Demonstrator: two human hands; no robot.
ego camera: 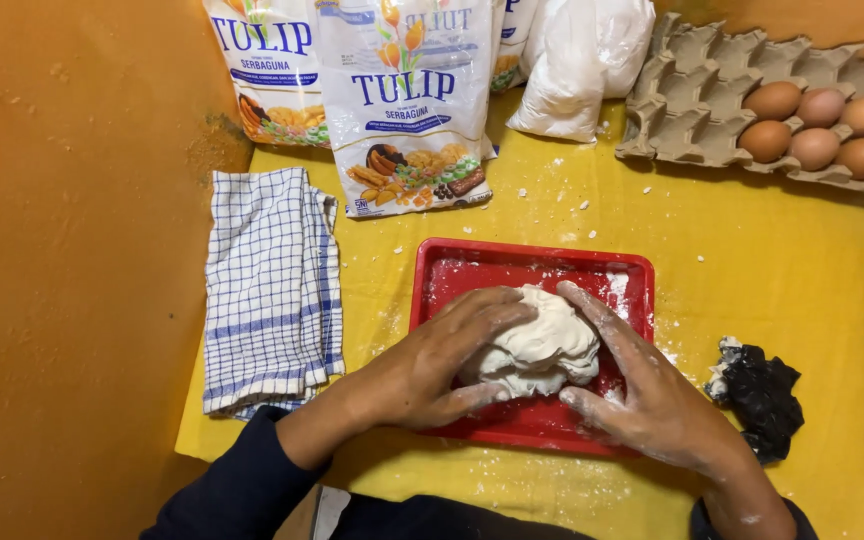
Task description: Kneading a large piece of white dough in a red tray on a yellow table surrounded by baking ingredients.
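Note:
A lump of pale dough (544, 345) lies in a red rectangular tray (532, 265) on a yellow tabletop. My left hand (442, 360) cups the dough's left side, fingers curved over its top and under its near edge. My right hand (642, 390), dusted with flour, presses flat against the dough's right side. Both hands wrap the lump between them.
A blue-checked white cloth (272, 285) lies left of the tray. Flour bags (407, 100) and a clear bag of white powder (577, 60) stand at the back. A grey egg carton (752, 95) holds several brown eggs. A crumpled black bag (762, 395) sits at the right. An orange wall (72, 270) borders the left.

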